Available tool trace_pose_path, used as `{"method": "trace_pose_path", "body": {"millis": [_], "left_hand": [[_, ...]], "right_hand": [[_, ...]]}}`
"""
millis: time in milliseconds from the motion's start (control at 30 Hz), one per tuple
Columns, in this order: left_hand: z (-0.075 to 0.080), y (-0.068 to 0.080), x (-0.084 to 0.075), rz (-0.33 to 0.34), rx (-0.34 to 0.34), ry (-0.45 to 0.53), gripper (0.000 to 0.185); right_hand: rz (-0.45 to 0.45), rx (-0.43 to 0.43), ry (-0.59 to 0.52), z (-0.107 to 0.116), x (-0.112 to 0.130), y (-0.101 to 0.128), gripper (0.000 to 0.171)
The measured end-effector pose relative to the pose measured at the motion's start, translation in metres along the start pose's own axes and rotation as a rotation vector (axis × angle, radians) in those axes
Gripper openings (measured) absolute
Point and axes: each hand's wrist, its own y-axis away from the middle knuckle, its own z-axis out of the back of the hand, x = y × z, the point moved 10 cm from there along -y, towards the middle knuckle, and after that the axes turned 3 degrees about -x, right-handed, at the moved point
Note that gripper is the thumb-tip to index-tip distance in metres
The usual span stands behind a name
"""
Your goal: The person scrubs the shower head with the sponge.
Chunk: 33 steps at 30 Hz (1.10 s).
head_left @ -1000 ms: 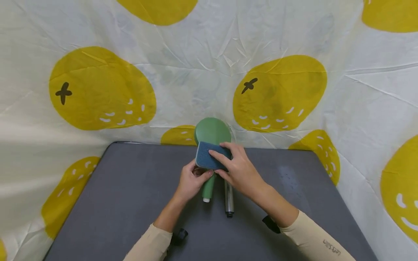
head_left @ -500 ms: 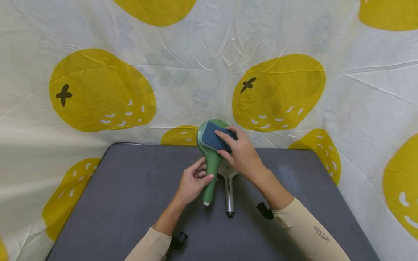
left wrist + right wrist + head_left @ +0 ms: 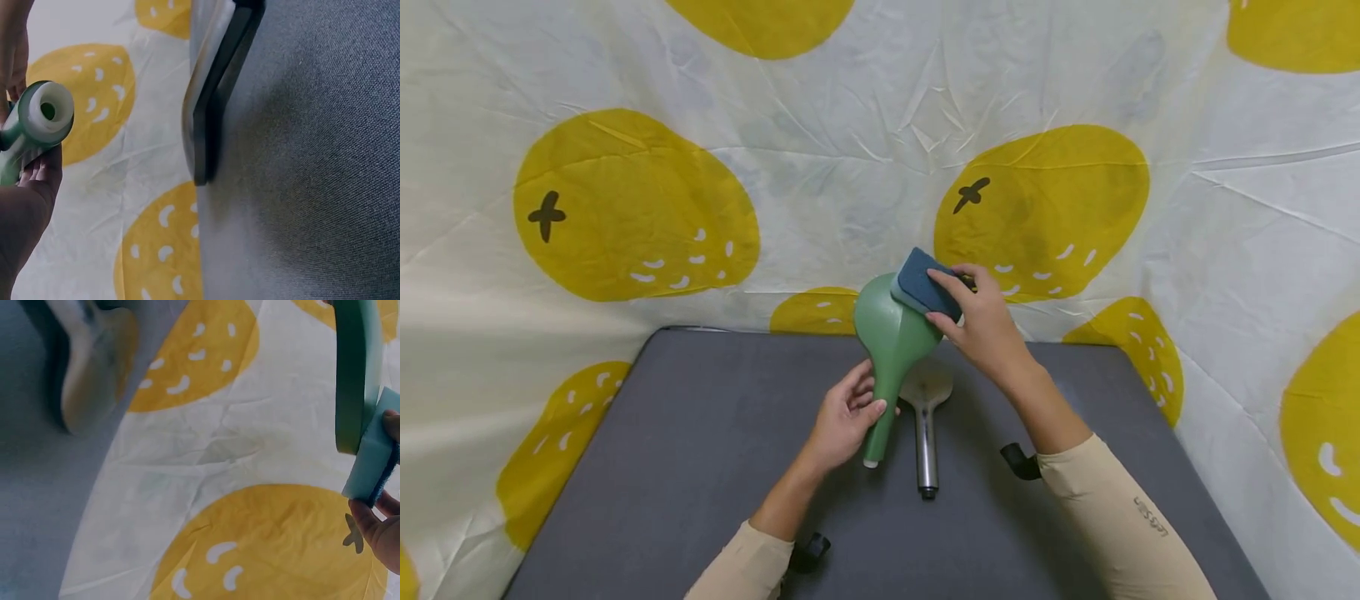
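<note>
My left hand (image 3: 844,419) grips the handle of a green shower head (image 3: 889,333), held tilted above the grey table with its round head up and away from me. In the left wrist view the handle's white end (image 3: 47,114) shows by my palm. My right hand (image 3: 981,321) holds a blue sponge (image 3: 925,283) against the upper right rim of the green head. The right wrist view shows the sponge (image 3: 370,459) touching the green rim (image 3: 356,369). A chrome shower head (image 3: 926,417) lies flat on the table just below.
The grey table (image 3: 685,467) is backed and flanked by a white cloth (image 3: 850,150) printed with yellow fruit shapes. The table's far edge (image 3: 219,94) is dark and raised. Black wrist straps show at both sleeves.
My right hand has slid the sponge from the base of the green head up to its upper right rim. My left hand has raised and tilted the green shower head, uncovering the chrome one.
</note>
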Motion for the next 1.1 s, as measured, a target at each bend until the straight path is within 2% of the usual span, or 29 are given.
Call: {"method": "trace_pose_path", "body": {"millis": [167,367,500,600,767,933,1100], "left_hand": [[0.0,-0.002,0.0,-0.013,-0.003,0.003,0.062],[0.003,-0.004,-0.002,-0.039,-0.018,0.073,0.06],[0.005,-0.004,-0.004,-0.06,-0.035,0.083,0.06],[0.006,-0.004,-0.004,-0.065,-0.04,0.083,0.06],[0.004,-0.001,-0.003,-0.042,-0.03,0.059,0.062],[0.001,-0.001,0.001,-0.014,-0.01,0.013,0.064],[-0.001,0.0,0.005,0.023,-0.006,-0.034,0.068]], "right_hand": [[0.112,-0.013,0.057,-0.007,0.018,0.019,0.062],[0.26,-0.024,0.124,-0.022,0.047,0.056,0.067],[0.32,-0.025,0.148,-0.025,0.059,0.076,0.07],[0.337,-0.022,0.153,-0.024,0.062,0.083,0.069],[0.299,-0.017,0.162,-0.019,0.058,0.073,0.067],[0.236,0.002,0.163,-0.013,0.044,0.047,0.065],[0.163,0.064,0.156,-0.011,0.029,0.018,0.061]]}}
